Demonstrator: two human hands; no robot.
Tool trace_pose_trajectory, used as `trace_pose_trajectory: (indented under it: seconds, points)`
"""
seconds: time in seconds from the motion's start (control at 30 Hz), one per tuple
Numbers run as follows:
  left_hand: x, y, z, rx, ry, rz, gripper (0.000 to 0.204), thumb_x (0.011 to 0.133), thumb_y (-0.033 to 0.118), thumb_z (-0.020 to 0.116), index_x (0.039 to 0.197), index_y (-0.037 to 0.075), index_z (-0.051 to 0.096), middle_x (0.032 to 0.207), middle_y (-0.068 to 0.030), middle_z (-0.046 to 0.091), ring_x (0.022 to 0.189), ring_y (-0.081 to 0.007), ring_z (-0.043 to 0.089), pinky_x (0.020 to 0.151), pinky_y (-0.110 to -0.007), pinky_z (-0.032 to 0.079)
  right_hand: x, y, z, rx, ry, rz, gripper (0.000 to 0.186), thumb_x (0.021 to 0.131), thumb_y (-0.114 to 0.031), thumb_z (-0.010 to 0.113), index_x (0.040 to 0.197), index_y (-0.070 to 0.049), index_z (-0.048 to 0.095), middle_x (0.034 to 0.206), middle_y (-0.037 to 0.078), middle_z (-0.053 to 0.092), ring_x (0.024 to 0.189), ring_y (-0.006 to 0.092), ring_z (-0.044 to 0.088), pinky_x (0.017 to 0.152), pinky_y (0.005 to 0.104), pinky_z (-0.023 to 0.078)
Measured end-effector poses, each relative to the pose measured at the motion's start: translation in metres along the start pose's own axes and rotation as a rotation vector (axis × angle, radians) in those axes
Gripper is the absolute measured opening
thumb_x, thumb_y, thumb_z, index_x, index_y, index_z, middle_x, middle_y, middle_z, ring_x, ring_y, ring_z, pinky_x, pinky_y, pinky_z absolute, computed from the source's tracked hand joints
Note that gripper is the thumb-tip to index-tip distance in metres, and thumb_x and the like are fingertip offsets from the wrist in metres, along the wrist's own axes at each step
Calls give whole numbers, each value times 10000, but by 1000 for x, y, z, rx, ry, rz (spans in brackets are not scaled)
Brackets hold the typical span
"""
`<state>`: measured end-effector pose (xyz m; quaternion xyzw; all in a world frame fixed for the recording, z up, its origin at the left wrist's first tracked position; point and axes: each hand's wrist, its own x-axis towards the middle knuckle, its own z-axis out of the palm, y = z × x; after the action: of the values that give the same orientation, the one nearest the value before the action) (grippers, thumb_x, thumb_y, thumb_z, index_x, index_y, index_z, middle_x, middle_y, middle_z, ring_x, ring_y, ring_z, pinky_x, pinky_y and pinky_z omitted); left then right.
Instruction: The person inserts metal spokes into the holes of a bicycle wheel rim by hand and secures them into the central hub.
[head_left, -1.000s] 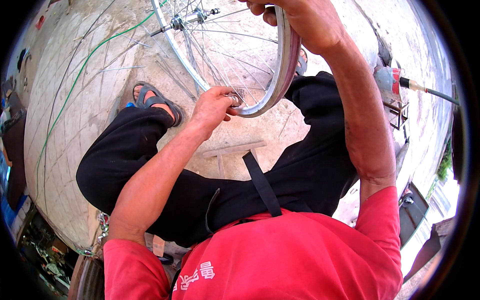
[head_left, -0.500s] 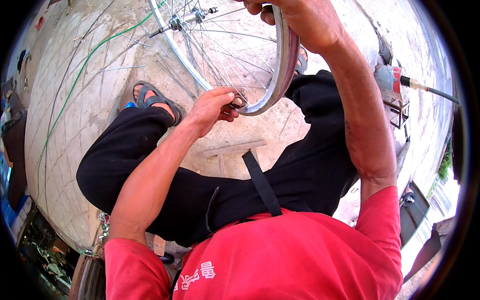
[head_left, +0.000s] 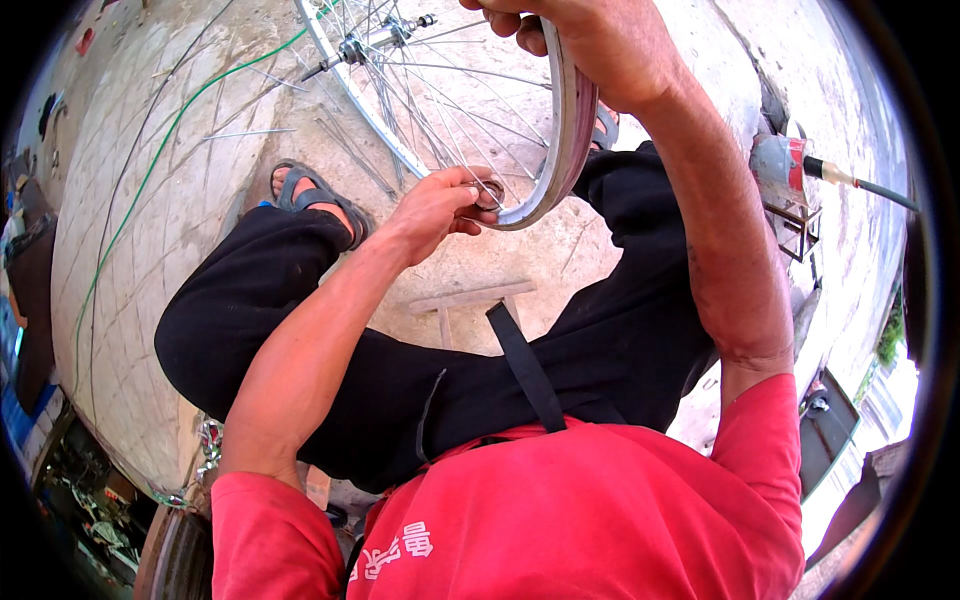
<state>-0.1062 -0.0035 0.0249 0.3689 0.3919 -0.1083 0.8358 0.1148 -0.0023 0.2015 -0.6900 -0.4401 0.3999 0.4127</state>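
Note:
A spoked bicycle wheel (head_left: pixel 545 200) stands tilted between my knees, its silver rim towards me and its hub (head_left: pixel 376 40) farther off. My right hand (head_left: pixel 605 52) is closed over the rim at the upper right, with its fingers curled to the inner side. At the rim's near edge, my left hand (head_left: pixel 436 208) pinches a small round spoke wrench (head_left: pixel 489 193) between thumb and fingers. The wrench sits at the foot of a spoke. Part of it is hidden by my fingers.
Loose spokes (head_left: pixel 358 160) lie on the concrete floor beyond my left hand. A green cord (head_left: pixel 165 140) runs along the left. At right stands a grey and red cylindrical device (head_left: pixel 780 165) with a cable. A wooden piece (head_left: pixel 470 297) lies between my legs.
My left hand has shifted slightly to the right and the wrench has turned, showing more of its round face. My right hand still grips the rim, with the wheel nearly unmoved.

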Motion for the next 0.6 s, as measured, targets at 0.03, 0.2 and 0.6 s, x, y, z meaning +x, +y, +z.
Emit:
trace_pose_trajectory:
  seconds: [0.03, 0.2, 0.6]
  points:
    - [2, -1, -2, 2, -12, -18, 414, 1034, 123, 479, 1425, -3, 529, 1131, -74, 674, 959, -156, 686, 796, -295, 539, 0, 0, 0, 11, 1, 5, 237, 872, -235, 663, 918, -3, 682, 741, 49, 653, 646, 126, 594, 587, 286, 486]
    - [5, -6, -10, -21, -52, -30, 413, 1045, 121, 480, 1432, -23, 494, 1152, -105, 677, 971, -184, 701, 797, -307, 557, -4, -14, 4, 32, 19, 75, 232, 867, -235, 670, 916, -9, 678, 746, 47, 652, 651, 124, 590, 592, 284, 483]
    - [-9, 2, -1, -23, -92, 37, 513, 997, 44, 558, 1485, -47, 427, 1185, -133, 667, 1045, -211, 700, 871, -314, 577, -3, -14, 4, 28, 11, 94, 205, 852, -223, 672, 907, -25, 678, 748, 39, 649, 651, 118, 583, 592, 282, 478]
